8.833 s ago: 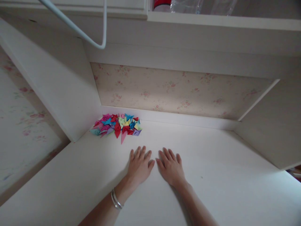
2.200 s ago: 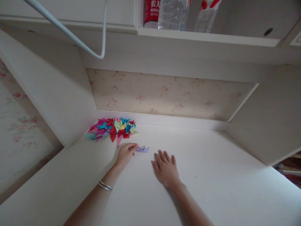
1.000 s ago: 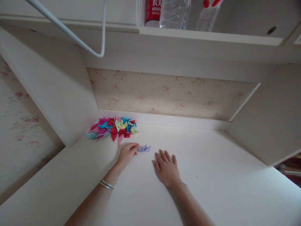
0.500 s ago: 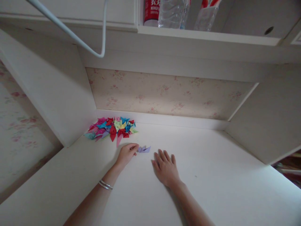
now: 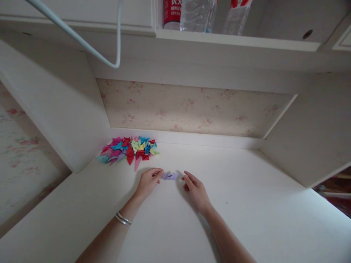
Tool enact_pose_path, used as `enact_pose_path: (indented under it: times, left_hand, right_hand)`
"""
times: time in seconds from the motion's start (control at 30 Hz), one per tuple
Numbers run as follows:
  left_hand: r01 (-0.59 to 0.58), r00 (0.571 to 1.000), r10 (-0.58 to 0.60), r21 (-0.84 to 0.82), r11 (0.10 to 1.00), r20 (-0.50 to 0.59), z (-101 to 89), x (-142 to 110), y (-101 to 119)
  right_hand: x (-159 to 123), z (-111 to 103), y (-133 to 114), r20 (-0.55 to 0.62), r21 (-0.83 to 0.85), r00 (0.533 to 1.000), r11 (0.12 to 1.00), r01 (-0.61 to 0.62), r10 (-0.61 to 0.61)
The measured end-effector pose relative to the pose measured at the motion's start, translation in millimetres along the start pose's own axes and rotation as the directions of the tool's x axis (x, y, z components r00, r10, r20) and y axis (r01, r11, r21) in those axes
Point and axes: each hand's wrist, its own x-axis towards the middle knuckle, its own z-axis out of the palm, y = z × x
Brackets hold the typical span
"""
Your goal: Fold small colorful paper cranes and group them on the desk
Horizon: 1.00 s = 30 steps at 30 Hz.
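A small purple folded paper piece (image 5: 170, 176) lies on the white desk (image 5: 246, 204) between my two hands. My left hand (image 5: 148, 180), with a bracelet on the wrist, pinches the piece's left end with curled fingers. My right hand (image 5: 195, 187) has come up to the piece's right end, fingers bent and fingertips close to or just touching it. Behind my left hand, a pile of several colourful folded paper triangles (image 5: 127, 149) sits in the desk's back left corner.
A floral back panel (image 5: 192, 109) and white side walls enclose the desk. A shelf above holds plastic bottles (image 5: 197, 14), one with a red label. A white curved rod (image 5: 82, 36) hangs at the upper left.
My right hand lifted from lying flat and moved left and forward to the purple piece, fingers now bent. My left hand keeps its pinch on the piece, which shifted slightly right.
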Motion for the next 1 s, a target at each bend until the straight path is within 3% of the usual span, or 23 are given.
enact_pose_path:
  times: [0.17,0.4,1.0]
  left_hand:
    - [-0.032,0.997,0.032,0.006,0.999,0.076,3.9,-3.8,1.5]
    - [-0.015,0.987,0.018,-0.017,1.000,0.162,2.9,-4.7,8.5]
    - [-0.051,0.983,0.049,0.003,0.999,0.176,3.1,-2.2,0.3]
  right_hand:
    - [-6.6,3.6,-2.5,0.078,-0.115,0.996,0.992,0.055,-0.046]
    - [-8.2,4.4,-2.1,0.072,-0.239,0.979,0.950,0.202,-0.190]
    - [-7.7,6.5,-2.2,0.023,-0.185,0.991,0.974,0.130,-0.128]
